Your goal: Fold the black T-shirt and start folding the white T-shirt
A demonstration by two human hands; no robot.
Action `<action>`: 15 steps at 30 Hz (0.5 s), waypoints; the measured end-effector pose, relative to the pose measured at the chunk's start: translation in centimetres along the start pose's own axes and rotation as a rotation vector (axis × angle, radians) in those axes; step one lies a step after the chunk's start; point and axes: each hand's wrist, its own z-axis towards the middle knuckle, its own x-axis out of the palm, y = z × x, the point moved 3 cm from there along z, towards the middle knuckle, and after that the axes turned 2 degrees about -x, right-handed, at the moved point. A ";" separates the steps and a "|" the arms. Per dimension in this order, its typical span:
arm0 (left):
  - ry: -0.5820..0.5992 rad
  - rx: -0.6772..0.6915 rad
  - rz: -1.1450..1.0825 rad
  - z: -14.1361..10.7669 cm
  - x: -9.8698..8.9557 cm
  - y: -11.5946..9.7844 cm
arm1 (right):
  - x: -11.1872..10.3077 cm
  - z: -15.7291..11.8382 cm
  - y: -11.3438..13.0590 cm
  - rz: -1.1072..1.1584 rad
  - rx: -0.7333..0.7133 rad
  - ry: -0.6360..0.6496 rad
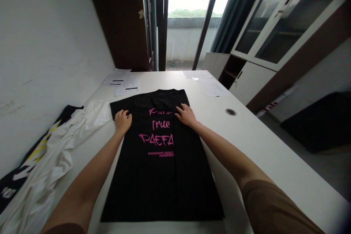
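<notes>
A black T-shirt (148,186) with pink lettering lies spread on the white table, its collar end away from me. Its right side is folded inward, and the fold's edge cuts off part of the print. My left hand (123,120) is at the shirt's left edge below the sleeve, fingers curled on the cloth; their tips are partly hidden. On the folded part, beside the top line of lettering, my right hand (187,114) rests with its fingers apart, touching the fabric.
White table (255,153) has a round cable hole (230,112) on the right. Papers (127,85) lie at the far left, more sheets (212,87) at the far right. Rumpled white cloth (61,150) and a dark printed garment (35,151) lie along the left wall. Cabinets (255,80) stand right.
</notes>
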 end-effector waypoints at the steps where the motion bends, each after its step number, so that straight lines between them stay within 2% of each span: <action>1: -0.029 -0.050 0.007 0.4 -0.4 1.1 | 0.4 -0.9 0.8 0.018 -0.030 0.037; 5: -0.066 -0.224 0.045 2.4 -1.7 5.3 | 1.1 -4.1 3.1 0.057 -0.085 0.059; 8: -0.021 -0.358 0.066 4.3 -2.2 7.0 | 1.2 -5.5 3.9 0.075 -0.139 0.075; 11: 0.060 -0.424 0.024 6.1 -2.4 6.9 | 1.0 -5.9 4.1 0.079 -0.149 0.076; 15: 0.129 -0.397 -0.183 7.5 -2.3 5.5 | 0.6 -5.9 4.2 0.077 -0.148 0.059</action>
